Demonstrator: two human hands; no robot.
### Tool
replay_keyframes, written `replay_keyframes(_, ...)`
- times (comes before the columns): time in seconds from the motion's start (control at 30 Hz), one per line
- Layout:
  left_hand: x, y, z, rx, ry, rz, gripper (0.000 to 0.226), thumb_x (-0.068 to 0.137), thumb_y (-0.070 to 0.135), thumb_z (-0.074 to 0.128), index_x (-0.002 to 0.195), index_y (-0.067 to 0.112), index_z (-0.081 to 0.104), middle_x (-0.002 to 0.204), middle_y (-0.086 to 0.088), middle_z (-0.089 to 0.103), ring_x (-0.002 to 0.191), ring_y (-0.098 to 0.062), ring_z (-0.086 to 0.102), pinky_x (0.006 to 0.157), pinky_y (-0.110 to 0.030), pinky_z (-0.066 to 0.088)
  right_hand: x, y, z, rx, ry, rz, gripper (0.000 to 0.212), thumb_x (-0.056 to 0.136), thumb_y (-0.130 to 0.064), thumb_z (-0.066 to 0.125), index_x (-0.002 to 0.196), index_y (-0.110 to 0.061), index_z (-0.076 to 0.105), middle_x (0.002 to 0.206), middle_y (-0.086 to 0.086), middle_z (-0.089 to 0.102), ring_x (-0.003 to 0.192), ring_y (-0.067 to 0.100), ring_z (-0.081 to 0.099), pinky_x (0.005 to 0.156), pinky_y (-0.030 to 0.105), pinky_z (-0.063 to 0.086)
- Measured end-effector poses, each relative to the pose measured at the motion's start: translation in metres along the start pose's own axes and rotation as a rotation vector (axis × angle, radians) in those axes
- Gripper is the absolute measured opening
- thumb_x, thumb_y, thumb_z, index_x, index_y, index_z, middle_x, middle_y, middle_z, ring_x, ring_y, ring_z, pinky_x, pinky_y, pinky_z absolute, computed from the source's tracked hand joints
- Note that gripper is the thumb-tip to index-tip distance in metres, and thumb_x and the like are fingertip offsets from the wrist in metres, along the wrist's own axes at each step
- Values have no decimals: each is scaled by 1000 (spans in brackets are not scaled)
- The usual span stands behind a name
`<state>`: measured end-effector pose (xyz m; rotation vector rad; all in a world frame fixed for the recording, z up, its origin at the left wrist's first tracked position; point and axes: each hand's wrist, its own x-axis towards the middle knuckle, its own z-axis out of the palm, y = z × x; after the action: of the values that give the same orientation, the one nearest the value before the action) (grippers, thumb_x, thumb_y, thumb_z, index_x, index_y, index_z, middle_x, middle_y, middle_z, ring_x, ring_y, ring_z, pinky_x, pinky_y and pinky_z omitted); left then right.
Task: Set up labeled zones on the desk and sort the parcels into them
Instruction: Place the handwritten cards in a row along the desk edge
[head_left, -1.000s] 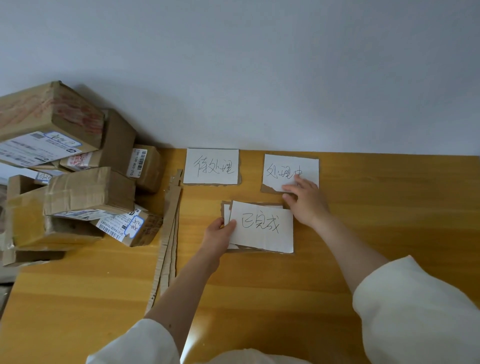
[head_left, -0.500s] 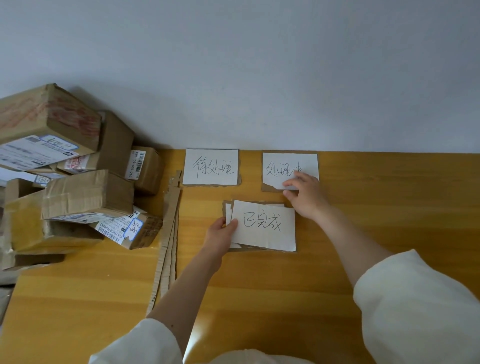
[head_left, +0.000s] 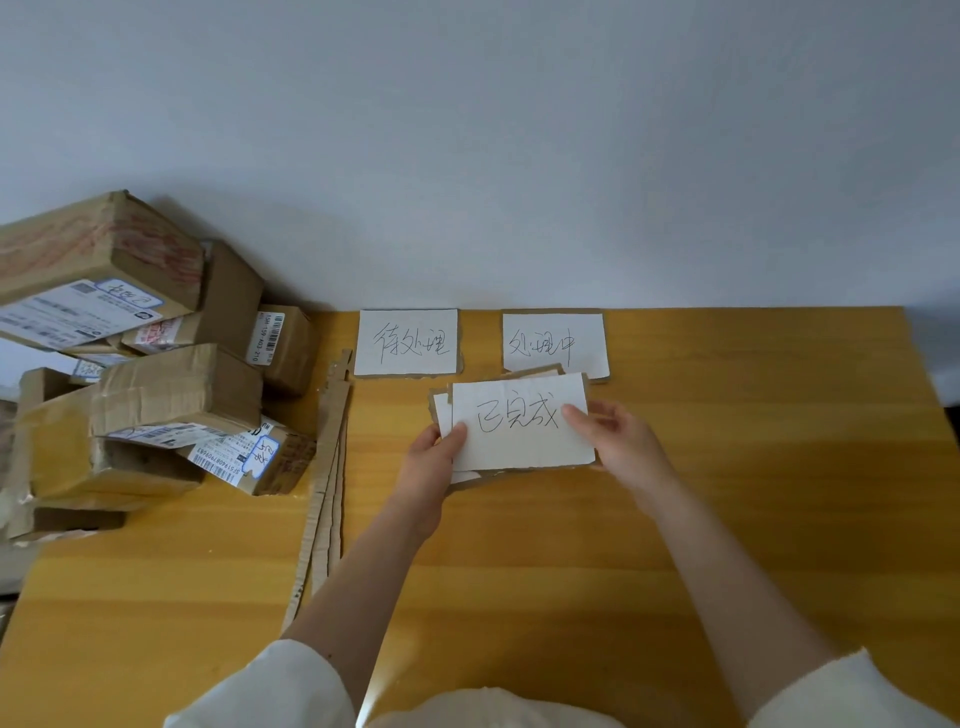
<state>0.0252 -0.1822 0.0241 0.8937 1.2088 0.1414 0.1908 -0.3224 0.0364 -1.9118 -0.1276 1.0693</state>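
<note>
- The parcel pile (head_left: 156, 364), left of the held label card (head_left: 519, 421), runs off the picture's left edge, so its full extent cannot be told.
- Print on the parcels' shipping labels is too small to read.
- Under the held label card lies another white card (head_left: 442, 415), its face almost wholly covered.
- The middle label card (head_left: 553, 343), just behind the held one, has its near edge overlapped.

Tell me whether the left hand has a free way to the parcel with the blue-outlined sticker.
Probably yes, once it lets go. The left hand grips the stacked label cards, so it is busy now. The stickered parcel lies just to its left, with only flat cardboard strips on the desk between them.
</note>
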Motion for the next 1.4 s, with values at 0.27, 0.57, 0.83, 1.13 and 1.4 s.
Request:
replay_keyframes(0.27, -27, -5, 24, -56, -68, 49, 23, 96, 29, 57, 115, 18, 60, 109, -1, 72, 98, -20, 69, 91, -39, 55, -42, 19, -21, 155, -52, 29, 30, 78, -18, 80, 104, -13, 65, 93, 4, 72, 74, 15, 68, 67, 27, 60)
replay_keyframes(0.57, -48, -17, 43, -5, -123, 50, 23, 98, 26, 53, 119, 22, 60, 109, 1, 72, 99, -21, 68, 90, -41, 55, -59, 34, -45, 296, 20, -9, 21, 83, -11, 76, 101, -12, 66, 95, 9, 71, 77, 18, 68, 64, 24, 59)
replay_keyframes(0.83, -56, -19, 65, 10, -141, 51, 27, 96, 21, 57, 123, 21, 57, 110, 0, 71, 97, -19, 67, 81, -35, 56, -63, 45, -64, 381, 130, -23, 22, 84, -10, 74, 104, -8, 65, 92, 10, 70, 73, 18, 67, 62, 23, 59)
replay_keyframes(1.13, -56, -20, 88, 64, -97, 36, 19, 100, 28, 48, 114, 21, 59, 109, -3, 68, 90, -18, 64, 73, -32, 54, -55, 52, -97, 511, 220, 66, 19, 85, -8, 73, 101, -11, 63, 90, 9, 68, 73, 17, 66, 65, 26, 61)
replay_keyframes(1.4, -40, -23, 103, 112, -11, 24, 15, 100, 29, 48, 107, 22, 60, 105, -1, 67, 89, -17, 63, 73, -32, 54, -26, 44, -138, 662, 261, 90, 13, 89, -9, 68, 98, -8, 60, 88, 7, 64, 75, 15, 63, 76, 31, 58)
